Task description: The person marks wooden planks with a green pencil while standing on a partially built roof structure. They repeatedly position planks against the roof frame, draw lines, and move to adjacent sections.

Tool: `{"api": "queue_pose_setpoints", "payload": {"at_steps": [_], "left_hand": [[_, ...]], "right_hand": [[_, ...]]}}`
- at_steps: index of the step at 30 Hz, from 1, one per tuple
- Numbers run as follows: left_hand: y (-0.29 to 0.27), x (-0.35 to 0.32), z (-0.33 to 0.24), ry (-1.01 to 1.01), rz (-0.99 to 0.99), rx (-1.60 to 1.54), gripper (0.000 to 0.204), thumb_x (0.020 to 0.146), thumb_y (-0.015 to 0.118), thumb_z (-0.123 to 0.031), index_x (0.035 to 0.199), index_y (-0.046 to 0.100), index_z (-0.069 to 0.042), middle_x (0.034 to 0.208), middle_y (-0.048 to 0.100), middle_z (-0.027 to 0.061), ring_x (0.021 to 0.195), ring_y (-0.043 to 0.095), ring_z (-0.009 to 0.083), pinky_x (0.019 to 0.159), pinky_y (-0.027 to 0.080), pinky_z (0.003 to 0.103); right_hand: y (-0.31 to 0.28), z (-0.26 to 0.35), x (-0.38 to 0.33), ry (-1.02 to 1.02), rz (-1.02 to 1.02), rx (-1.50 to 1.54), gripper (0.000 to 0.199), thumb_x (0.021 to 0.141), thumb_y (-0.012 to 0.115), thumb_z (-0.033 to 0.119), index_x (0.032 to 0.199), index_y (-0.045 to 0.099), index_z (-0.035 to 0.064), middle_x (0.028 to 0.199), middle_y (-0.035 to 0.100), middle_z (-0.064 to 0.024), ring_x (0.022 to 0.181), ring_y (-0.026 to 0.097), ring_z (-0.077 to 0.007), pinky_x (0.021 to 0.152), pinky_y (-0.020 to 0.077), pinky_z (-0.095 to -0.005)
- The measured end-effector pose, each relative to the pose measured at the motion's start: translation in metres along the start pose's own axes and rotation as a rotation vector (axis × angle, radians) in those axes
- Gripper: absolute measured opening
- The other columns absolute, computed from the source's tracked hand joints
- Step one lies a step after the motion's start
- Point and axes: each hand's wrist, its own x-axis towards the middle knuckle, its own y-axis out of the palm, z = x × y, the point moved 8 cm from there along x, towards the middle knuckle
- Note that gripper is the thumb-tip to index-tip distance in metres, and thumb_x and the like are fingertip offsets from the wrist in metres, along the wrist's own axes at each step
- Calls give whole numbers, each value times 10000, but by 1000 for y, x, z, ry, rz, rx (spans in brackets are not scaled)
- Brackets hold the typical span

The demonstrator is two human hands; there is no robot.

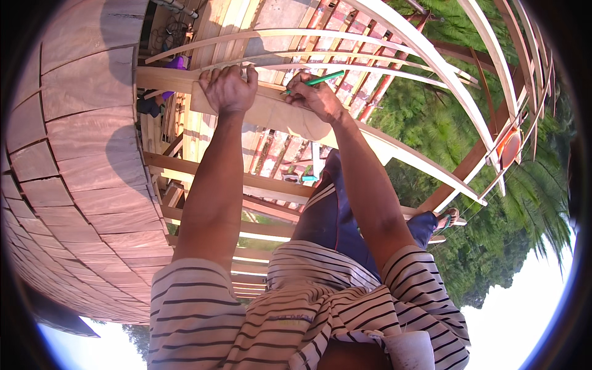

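Small printed lettering (291, 319), a dark line above a yellowish one, marks the front of the striped short-sleeved shirt (271, 345); from where I stand, it is too blurred to read. Legible text: none.

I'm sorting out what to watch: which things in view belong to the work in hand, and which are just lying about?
In the work:
- green pencil, held in the right hand
- wooden board, under the left hand

Apparently just lying about:
- teal-ended object below
- purple item, partly hidden
- orange object, far right
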Motion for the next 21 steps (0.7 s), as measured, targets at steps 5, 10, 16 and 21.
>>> {"api": "queue_pose_setpoints", "payload": {"at_steps": [5,10,16,21], "left_hand": [[1,0,-1,-3,24,10,428,912,574,-458,732,710,-94,809,726,108,899,640,257,1029,325,430],[4,0,1,-4,24,3,407,891,567,-445,801,742,-89,830,737,112,898,650,259,1063,309,456],[3,0,0,-1,18,-13,395,889,573,-439,819,750,-93,830,737,107,899,653,258,1057,318,478],[0,-1,-1,11,-28,14,401,893,591,-445,752,715,-91,794,711,111,906,640,256,1046,325,433]], "right_hand": [[-5,-8,14,-66,21,-193,213,899,622,203,904,649,-9,834,643,-63,767,624,-139,717,505,-287],[-5,-15,12,98,-44,-156,234,885,634,237,863,656,5,799,639,-54,738,599,-116,700,488,-269],[-4,-16,15,80,-53,-182,229,869,650,234,814,662,12,737,626,-40,699,581,-113,672,475,-269],[-4,-17,15,78,-48,-193,212,863,663,219,792,665,19,710,610,-22,667,565,-102,631,450,-265]]}}
